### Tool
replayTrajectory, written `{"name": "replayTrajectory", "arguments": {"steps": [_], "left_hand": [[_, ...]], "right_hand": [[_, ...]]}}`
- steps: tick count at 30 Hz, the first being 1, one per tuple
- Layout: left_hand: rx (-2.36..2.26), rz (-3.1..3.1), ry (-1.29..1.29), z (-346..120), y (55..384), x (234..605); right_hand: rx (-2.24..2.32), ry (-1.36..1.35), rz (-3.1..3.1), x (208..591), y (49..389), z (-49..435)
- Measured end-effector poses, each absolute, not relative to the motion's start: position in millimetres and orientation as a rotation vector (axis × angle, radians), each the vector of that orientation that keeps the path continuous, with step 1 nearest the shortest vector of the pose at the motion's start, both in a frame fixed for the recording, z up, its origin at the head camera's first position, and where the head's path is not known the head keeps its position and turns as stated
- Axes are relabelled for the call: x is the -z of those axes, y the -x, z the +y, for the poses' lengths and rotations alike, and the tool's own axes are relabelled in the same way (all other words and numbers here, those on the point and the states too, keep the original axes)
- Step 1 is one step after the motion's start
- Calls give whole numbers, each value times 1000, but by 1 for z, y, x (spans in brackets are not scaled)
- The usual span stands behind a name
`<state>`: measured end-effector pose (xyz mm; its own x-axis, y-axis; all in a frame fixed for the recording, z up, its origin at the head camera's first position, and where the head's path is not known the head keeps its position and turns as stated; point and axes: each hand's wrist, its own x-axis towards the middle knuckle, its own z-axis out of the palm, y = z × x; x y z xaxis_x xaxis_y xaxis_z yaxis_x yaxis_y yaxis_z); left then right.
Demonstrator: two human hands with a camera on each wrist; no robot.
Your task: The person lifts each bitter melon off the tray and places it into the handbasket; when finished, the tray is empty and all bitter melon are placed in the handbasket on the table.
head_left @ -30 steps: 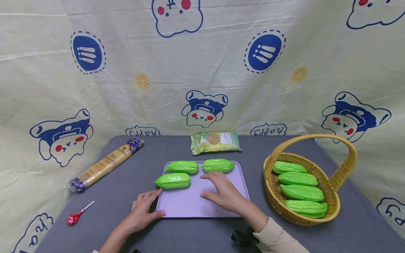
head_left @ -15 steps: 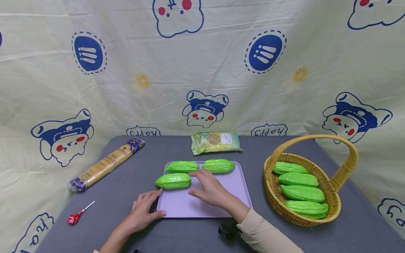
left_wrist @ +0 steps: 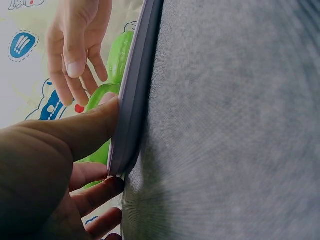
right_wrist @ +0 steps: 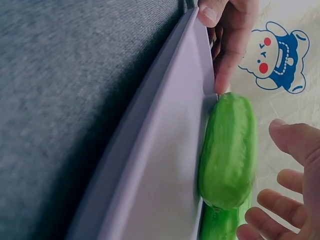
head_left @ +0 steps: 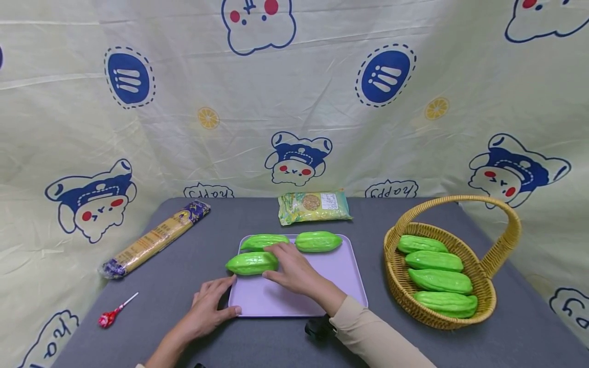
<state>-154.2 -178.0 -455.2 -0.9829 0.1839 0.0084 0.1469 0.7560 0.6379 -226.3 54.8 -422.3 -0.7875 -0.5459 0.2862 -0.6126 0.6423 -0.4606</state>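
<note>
A lilac tray (head_left: 299,301) carries three green ridged bitter melons. The front-left bitter melon (head_left: 251,263) overhangs the tray's left edge; behind it lie the back-left bitter melon (head_left: 264,242) and the back-right bitter melon (head_left: 318,241). My left hand (head_left: 207,306) holds the tray's front-left corner, with thumb and fingers on its edges. My right hand (head_left: 294,268) hovers over the tray at the right end of the front-left bitter melon, thumb and fingers spread. A gap shows between them and this melon in the right wrist view.
At right stands a wicker basket (head_left: 391,286) with a tall handle, holding several bitter melons (head_left: 439,281). A green-yellow packet (head_left: 314,207) lies behind the tray. To the left are a long noodle packet (head_left: 154,240) and a red lollipop (head_left: 108,318). A patterned cloth (head_left: 294,92) hangs behind the table.
My right hand has moved left across the tray, from in front of the back-right bitter melon to the front-left one. My left hand, the tray and the melons have stayed put.
</note>
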Motion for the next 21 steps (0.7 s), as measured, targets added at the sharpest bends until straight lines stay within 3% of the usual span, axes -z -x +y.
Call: {"name": "replayTrajectory", "arguments": {"steps": [21], "left_hand": [[-1057, 2918, -288, -177, 155, 457]], "right_hand": [[-747, -949, -2748, 433, 240, 42]]}}
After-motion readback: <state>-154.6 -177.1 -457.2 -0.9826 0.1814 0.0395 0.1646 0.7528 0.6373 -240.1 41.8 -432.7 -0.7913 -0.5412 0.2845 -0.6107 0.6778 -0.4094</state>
